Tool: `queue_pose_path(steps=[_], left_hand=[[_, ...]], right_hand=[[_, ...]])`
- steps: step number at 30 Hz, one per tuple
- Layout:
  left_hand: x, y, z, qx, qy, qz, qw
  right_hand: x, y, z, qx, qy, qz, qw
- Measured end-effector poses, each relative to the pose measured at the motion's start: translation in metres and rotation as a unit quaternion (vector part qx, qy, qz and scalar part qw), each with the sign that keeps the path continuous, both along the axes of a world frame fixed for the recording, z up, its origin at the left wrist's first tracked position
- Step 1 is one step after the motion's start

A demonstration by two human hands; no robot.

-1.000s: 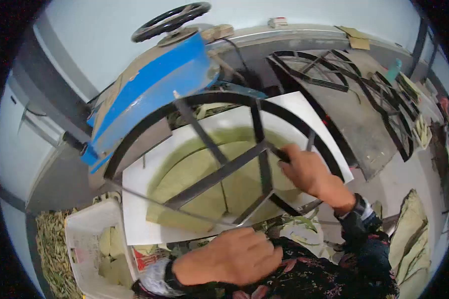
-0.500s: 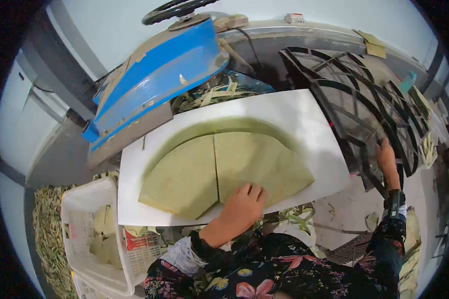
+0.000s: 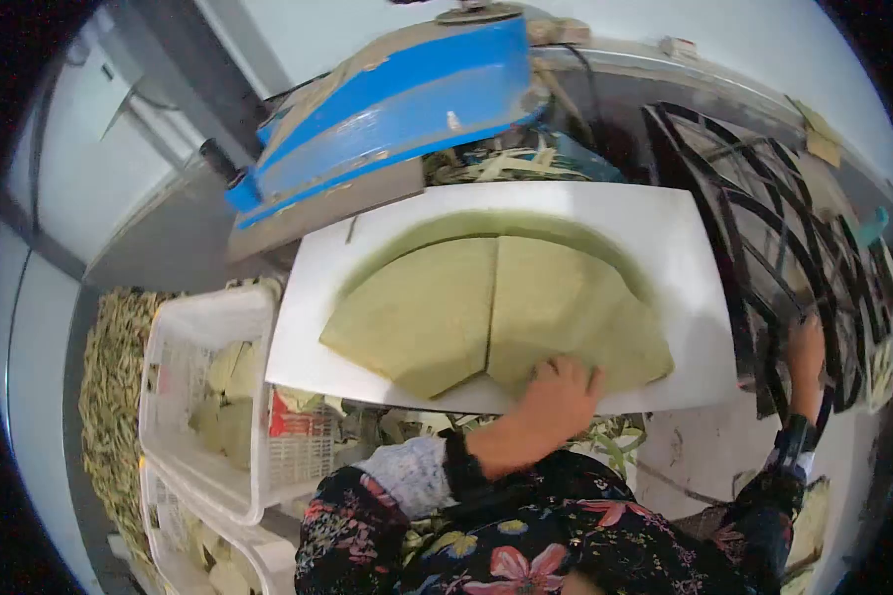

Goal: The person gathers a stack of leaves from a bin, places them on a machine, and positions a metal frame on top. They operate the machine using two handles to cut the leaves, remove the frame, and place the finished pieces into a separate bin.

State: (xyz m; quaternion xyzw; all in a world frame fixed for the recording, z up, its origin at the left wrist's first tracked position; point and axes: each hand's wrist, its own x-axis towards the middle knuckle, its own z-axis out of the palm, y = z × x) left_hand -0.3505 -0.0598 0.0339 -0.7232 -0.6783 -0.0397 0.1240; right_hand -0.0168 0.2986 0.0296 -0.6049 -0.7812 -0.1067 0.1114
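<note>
Two yellow-green wedge-shaped pieces, the left one (image 3: 412, 307) and the right one (image 3: 575, 297), lie side by side on a white board (image 3: 700, 288), with a thin seam between them. My left hand (image 3: 561, 397) rests on the lower edge of the right wedge, fingers bent and slightly apart. Over at the right, my right hand (image 3: 806, 347) reaches down among the bars of a black metal frame (image 3: 754, 218). Its fingertips are blurred, so I cannot make out whether they grip anything.
Behind the board stands a blue machine (image 3: 397, 109) with leaf scraps beside it. At the lower left, a white crate (image 3: 203, 317) holds green pieces, with another crate (image 3: 159, 516) below it. A heap of dry leaf strips (image 3: 119, 387) lies at the far left.
The camera view has turned, so the board and machine appear farther right. My right hand has moved lower along the black frame. My left hand stays on the right wedge.
</note>
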Motion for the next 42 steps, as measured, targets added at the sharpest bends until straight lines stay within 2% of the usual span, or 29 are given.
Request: queue_pose_path(steps=[1, 3, 5, 6, 7, 8, 9, 11, 15, 16, 18, 19, 22, 24, 25, 27, 28, 30, 34, 36, 37, 39, 40, 41, 42], left_hand=[[0.003, 0.0, -0.002, -0.001, 0.001, 0.015, 1.0], [0.007, 0.001, -0.003, 0.041, 0.084, 0.005, 0.996], [0.005, 0.001, -0.011, 0.044, 0.067, 0.013, 0.997], [0.004, 0.0, -0.013, 0.048, 0.046, 0.011, 0.998], [0.002, 0.0, -0.009, 0.049, 0.047, 0.015, 0.998], [0.0, 0.0, -0.002, 0.04, -0.007, 0.038, 0.998], [-0.002, -0.002, 0.003, 0.029, -0.061, 0.061, 0.996], [-0.002, -0.01, -0.002, 0.056, -0.04, 0.039, 0.997], [-0.003, -0.011, -0.011, 0.143, 0.019, -0.002, 0.99], [-0.003, -0.01, -0.014, 0.145, 0.017, -0.003, 0.989], [-0.003, -0.01, -0.017, 0.171, -0.009, 0.011, 0.985], [-0.003, -0.011, -0.019, 0.169, -0.012, 0.012, 0.985], [-0.008, -0.019, -0.006, 0.171, -0.026, 0.009, 0.985], [-0.011, -0.024, 0.005, 0.12, -0.104, 0.014, 0.987], [-0.011, -0.024, 0.003, 0.12, -0.106, 0.01, 0.987], [-0.011, -0.023, -0.001, 0.107, -0.05, 0.02, 0.993], [-0.011, -0.023, -0.002, 0.106, -0.051, 0.014, 0.993], [-0.012, -0.021, 0.0, 0.127, -0.05, 0.017, 0.991], [-0.011, -0.021, 0.002, 0.133, -0.108, 0.032, 0.985], [-0.013, -0.021, -0.001, 0.236, -0.169, 0.045, 0.956], [-0.018, -0.025, 0.001, 0.238, -0.164, 0.055, 0.956], [-0.033, -0.04, 0.023, 0.323, -0.283, 0.084, 0.899], [-0.034, -0.054, 0.039, 0.294, -0.404, 0.167, 0.85], [-0.042, -0.065, 0.04, 0.298, -0.397, 0.175, 0.85], [-0.05, -0.075, 0.039, 0.335, -0.517, 0.253, 0.746]], right_hand=[[-0.007, -0.003, -0.001, 0.046, -0.031, 0.02, 0.998], [-0.033, -0.01, 0.005, 0.064, -0.064, 0.044, 0.995], [-0.07, -0.041, 0.023, 0.086, 0.069, 0.144, 0.983], [-0.089, -0.056, 0.032, 0.087, 0.07, 0.149, 0.982], [-0.11, -0.071, 0.041, 0.102, 0.122, 0.224, 0.962], [-0.128, -0.083, 0.048, 0.117, 0.173, 0.295, 0.932], [-0.144, -0.09, 0.051, 0.116, 0.174, 0.298, 0.932], [-0.169, -0.106, 0.048, 0.078, 0.176, 0.332, 0.923], [-0.212, -0.145, 0.038, -0.228, 0.206, 0.375, 0.875], [-0.217, -0.148, 0.028, -0.227, 0.204, 0.374, 0.876], [-0.226, -0.156, 0.014, -0.246, 0.1, 0.366, 0.892], [-0.226, -0.161, 0.013, -0.248, 0.098, 0.365, 0.892], [-0.225, -0.173, 0.024, -0.24, 0.133, 0.336, 0.901], [-0.22, -0.166, 0.027, -0.342, 0.185, 0.28, 0.878], [-0.219, -0.165, 0.03, -0.341, 0.185, 0.276, 0.879], [-0.216, -0.168, 0.036, -0.497, 0.288, 0.237, 0.783], [-0.214, -0.168, 0.035, -0.496, 0.29, 0.233, 0.785], [-0.213, -0.17, 0.031, -0.575, 0.405, 0.221, 0.676], [-0.221, -0.193, 0.069, -0.551, 0.453, 0.21, 0.669], [-0.227, -0.209, 0.098, -0.539, 0.542, 0.265, 0.588], [-0.229, -0.212, 0.109, -0.544, 0.538, 0.273, 0.583], [-0.235, -0.216, 0.127, -0.54, 0.579, 0.369, 0.487], [-0.242, -0.218, 0.133, -0.545, 0.576, 0.376, 0.48], [-0.251, -0.221, 0.139, -0.517, 0.558, 0.412, 0.501], [-0.26, -0.221, 0.142, -0.486, 0.539, 0.449, 0.521]])
